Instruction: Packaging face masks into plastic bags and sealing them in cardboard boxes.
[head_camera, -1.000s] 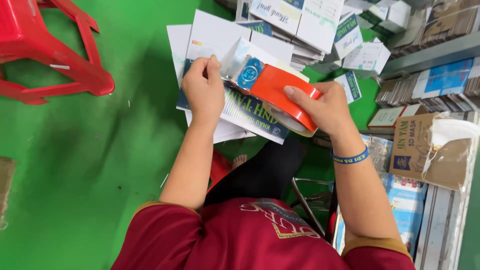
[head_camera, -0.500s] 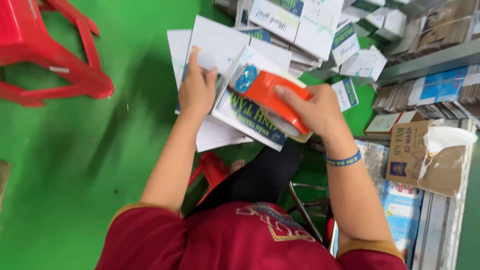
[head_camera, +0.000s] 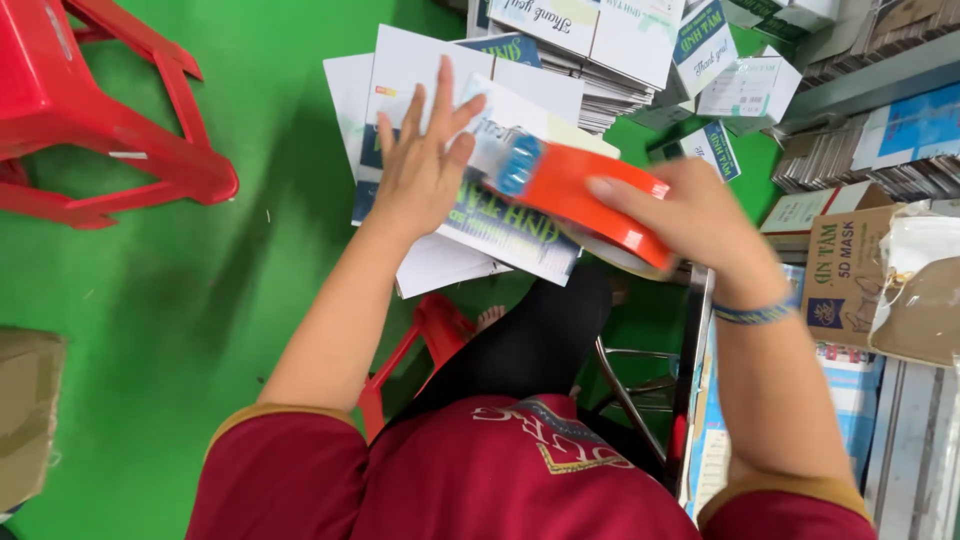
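Right hand (head_camera: 700, 215) fingers grip orange tape dispenser (head_camera: 585, 195) pointing up-left; left hand (head_camera: 420, 165) fingers splayed.

Stool (head_camera: 90, 120) stands upper left of the frame; flat box (head_camera: 500, 215) lies at centre under left hand (head_camera: 420, 170); tape dispenser (head_camera: 590, 200) just right, in right hand (head_camera: 700, 225); stacked cartons (head_camera: 600, 40) behind.

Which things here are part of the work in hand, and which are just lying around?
In hand:
- orange tape dispenser, gripped by the right hand
- white printed box, pressed flat by the left hand

Lying about:
- red plastic stool on the green floor
- stacks of flat cartons
- brown cardboard box at the right
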